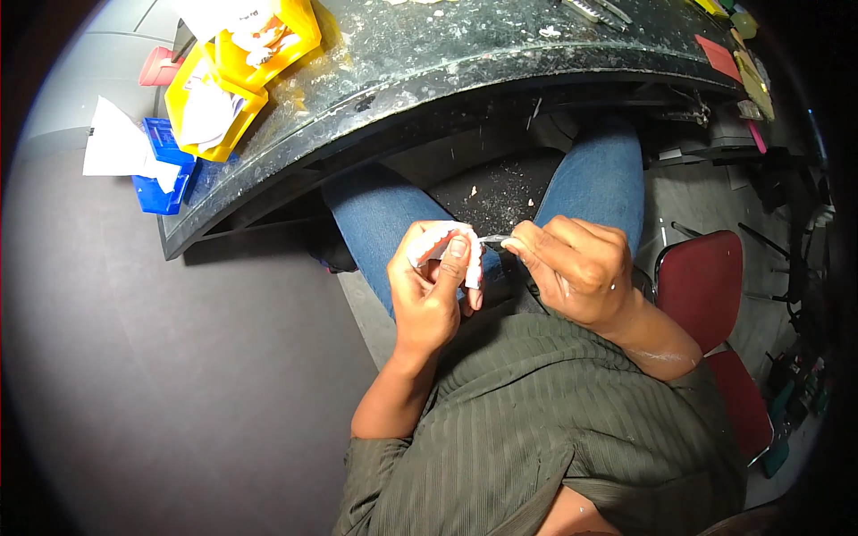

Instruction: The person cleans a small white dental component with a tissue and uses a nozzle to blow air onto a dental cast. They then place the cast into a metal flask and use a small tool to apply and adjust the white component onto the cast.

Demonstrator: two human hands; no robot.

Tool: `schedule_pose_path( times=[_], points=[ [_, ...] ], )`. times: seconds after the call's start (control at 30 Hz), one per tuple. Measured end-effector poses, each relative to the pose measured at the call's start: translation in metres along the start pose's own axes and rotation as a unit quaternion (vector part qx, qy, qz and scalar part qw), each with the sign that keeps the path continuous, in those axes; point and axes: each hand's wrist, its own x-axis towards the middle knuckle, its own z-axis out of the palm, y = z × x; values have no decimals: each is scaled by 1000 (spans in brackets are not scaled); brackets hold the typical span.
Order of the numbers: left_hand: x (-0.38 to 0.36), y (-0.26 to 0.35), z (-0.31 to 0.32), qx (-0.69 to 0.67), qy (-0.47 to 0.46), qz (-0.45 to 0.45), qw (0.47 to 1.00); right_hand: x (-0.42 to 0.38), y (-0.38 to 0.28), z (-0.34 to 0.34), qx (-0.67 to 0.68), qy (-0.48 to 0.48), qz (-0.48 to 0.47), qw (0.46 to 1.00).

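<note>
My left hand (pixel 427 299) is closed around a horseshoe-shaped dental model (pixel 473 264), white with pinkish parts, held above my lap. The thumb presses on its inner side while the fingers wrap behind it. In my right hand (pixel 576 272) a slim metal hand tool (pixel 492 238) is pinched between thumb and fingers. Its tip points left and meets the right side of the model, or comes very close to it. Most of the tool's handle is hidden by the fingers.
Ahead is a dark, white-speckled workbench (pixel 420 73). Yellow bins (pixel 234 147) and a blue bin (pixel 161 198) sit at its left end. Metal tools (pixel 594 12) lie at the back. White crumbs (pixel 500 198) are scattered between my knees. A red chair (pixel 700 286) stands at the right.
</note>
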Motion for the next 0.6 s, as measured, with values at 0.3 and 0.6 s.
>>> schedule_pose_path(
  times=[0.3,0.6],
  points=[
    [1,3,4,9,25,11,1000,1,0,3,-13,10,6,1000],
    [1,0,1,13,18,24,999,3,-2,-4,38,-43,25,998]
  ],
)
